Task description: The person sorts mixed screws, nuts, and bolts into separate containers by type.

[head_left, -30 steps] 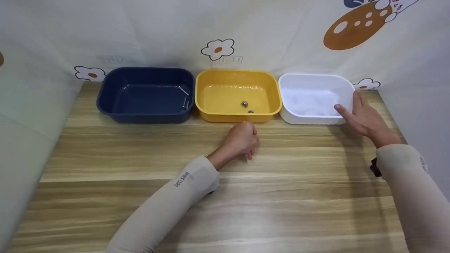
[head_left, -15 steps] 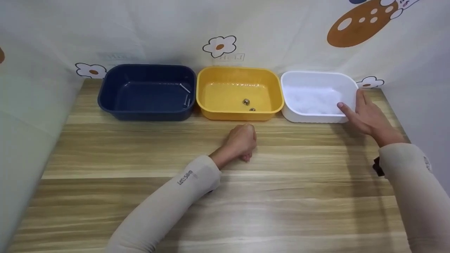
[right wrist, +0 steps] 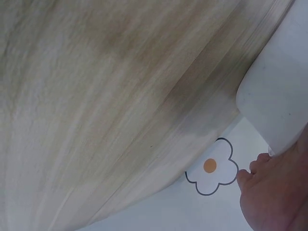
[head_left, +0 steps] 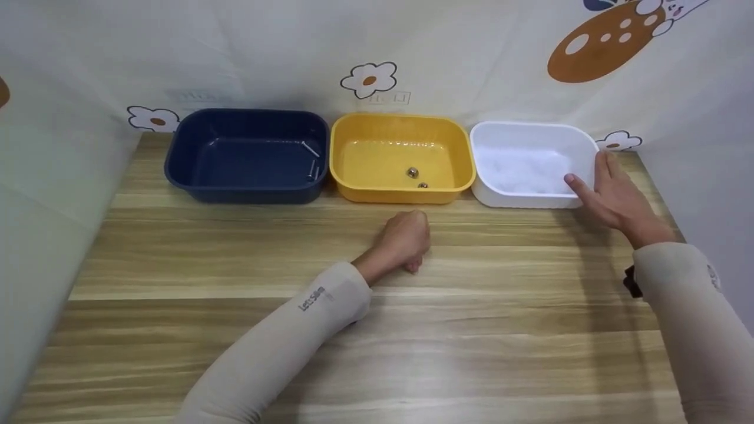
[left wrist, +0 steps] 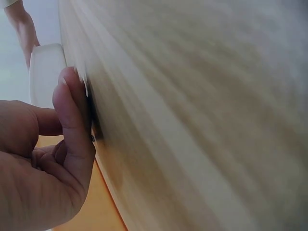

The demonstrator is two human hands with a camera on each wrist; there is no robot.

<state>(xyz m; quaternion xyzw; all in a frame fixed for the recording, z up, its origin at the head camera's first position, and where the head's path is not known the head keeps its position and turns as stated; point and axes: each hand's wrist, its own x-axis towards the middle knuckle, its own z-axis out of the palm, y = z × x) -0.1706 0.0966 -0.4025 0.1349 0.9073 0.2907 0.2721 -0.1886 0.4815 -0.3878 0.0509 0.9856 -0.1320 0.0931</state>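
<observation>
My left hand (head_left: 403, 238) rests on the table just in front of the yellow bin (head_left: 377, 195), apart from it, with the fingers curled. No held thing shows in it; a tiny dark spot by the fingers in the left wrist view is too small to identify. At the right, my right hand (head_left: 621, 197) grips the corner of the white bin (head_left: 530, 201), thumb over the rim and fingers along the outer side wall. Small metal nuts (head_left: 412, 172) lie inside the yellow bin. The white bin seems to contain whitish, translucent pieces, too faint to make out.
A navy blue bin (head_left: 247, 196) stands at the left end of the row, with several metal screws (head_left: 311, 149) near its right wall. The wood-grain table (head_left: 459, 353) extends in front. A patterned cloth (head_left: 283, 53) hangs right behind the bins.
My left hand has drawn back slightly from the yellow bin's front wall. The right hand keeps its hold on the white bin, and the bins stay in line. The head view has shifted a little.
</observation>
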